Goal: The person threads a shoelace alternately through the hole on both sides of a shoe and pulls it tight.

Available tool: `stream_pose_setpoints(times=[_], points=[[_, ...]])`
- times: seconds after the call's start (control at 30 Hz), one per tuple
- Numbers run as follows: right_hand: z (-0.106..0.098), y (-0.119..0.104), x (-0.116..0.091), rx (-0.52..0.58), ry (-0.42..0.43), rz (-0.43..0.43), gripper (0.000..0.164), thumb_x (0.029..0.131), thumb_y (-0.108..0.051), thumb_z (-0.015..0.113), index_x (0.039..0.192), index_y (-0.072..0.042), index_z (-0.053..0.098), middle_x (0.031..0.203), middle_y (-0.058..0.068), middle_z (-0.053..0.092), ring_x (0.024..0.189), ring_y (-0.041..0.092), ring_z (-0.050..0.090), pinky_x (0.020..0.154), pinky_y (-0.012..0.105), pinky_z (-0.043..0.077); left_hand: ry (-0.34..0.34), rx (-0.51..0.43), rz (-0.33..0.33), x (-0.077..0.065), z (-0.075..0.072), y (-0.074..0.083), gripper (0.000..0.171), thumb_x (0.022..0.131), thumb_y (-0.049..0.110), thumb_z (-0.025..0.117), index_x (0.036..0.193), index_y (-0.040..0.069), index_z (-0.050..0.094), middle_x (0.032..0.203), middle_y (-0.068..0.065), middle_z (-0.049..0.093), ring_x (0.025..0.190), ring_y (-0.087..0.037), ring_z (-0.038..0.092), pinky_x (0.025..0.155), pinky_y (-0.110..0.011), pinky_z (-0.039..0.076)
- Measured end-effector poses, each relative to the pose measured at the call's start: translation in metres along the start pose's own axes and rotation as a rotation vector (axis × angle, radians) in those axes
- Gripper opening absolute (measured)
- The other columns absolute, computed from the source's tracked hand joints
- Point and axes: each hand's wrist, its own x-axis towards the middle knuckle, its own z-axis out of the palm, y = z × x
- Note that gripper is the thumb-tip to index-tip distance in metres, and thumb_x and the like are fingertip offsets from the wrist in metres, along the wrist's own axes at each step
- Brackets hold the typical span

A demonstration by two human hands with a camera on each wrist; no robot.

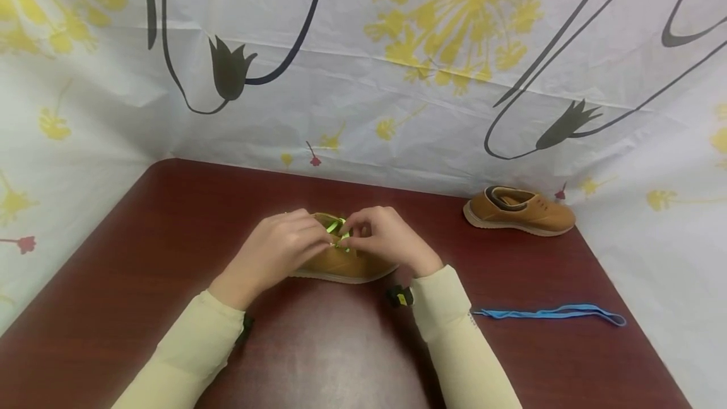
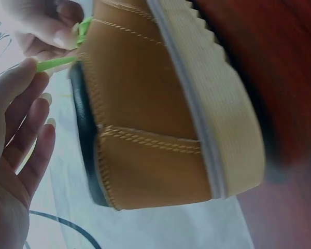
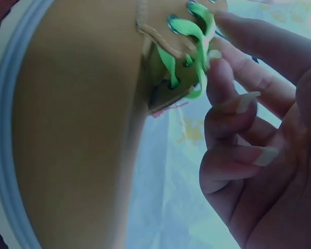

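A tan leather shoe [image 1: 346, 265] stands side-on on the table between the two hands, its pale sole towards the front edge. Bright green shoelace [image 3: 186, 27] runs through its metal eyelets and crosses over the opening. My left hand [image 1: 288, 238] pinches a taut stretch of this lace between thumb and forefinger, close above the shoe's collar, the other fingers loosely bent. From the opposite side my right hand [image 1: 382, 233] pinches the lace by the eyelets with its fingertips. In the right wrist view its remaining fingers [image 3: 233, 161] are curled.
Another tan shoe [image 1: 519, 210] without a visible lace stands at the back right of the dark red table [image 1: 227, 191]. A blue shoelace [image 1: 551, 313] lies folded at the right. White patterned sheeting [image 1: 318, 118] closes off the back and sides.
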Motion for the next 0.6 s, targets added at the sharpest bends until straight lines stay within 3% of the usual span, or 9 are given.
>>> stream_pose_setpoints(times=[0.23,0.47,0.6], points=[[0.003,-0.004,0.001,-0.004,-0.006,0.012,0.004,0.088,-0.019,0.079,0.09,-0.017,0.078,0.066,-0.006,0.064,0.059,0.006,0.058,0.056,0.021,0.047,0.018,-0.019,0.015,0.001,-0.015,0.006,0.011,0.081,0.012,0.083,0.089,0.015,0.076,0.082,0.007,0.074,0.075,-0.01,0.062,0.066,-0.023,0.053],[0.004,-0.005,0.002,-0.04,-0.009,0.032,0.003,0.088,-0.023,0.079,0.088,-0.021,0.077,0.068,-0.008,0.062,0.063,0.006,0.055,0.057,0.021,0.045,0.043,-0.028,0.061,0.003,-0.034,0.016,0.016,0.078,0.009,0.083,0.089,0.016,0.074,0.086,0.008,0.074,0.082,-0.009,0.067,0.074,-0.026,0.057],[0.005,-0.005,0.002,-0.047,-0.012,0.039,0.004,0.088,-0.023,0.08,0.086,-0.023,0.076,0.069,-0.008,0.063,0.064,0.007,0.056,0.058,0.021,0.045,0.049,-0.037,0.066,0.001,-0.045,0.022,0.012,0.082,0.01,0.08,0.09,0.017,0.074,0.088,0.008,0.074,0.085,-0.008,0.068,0.076,-0.026,0.058]])
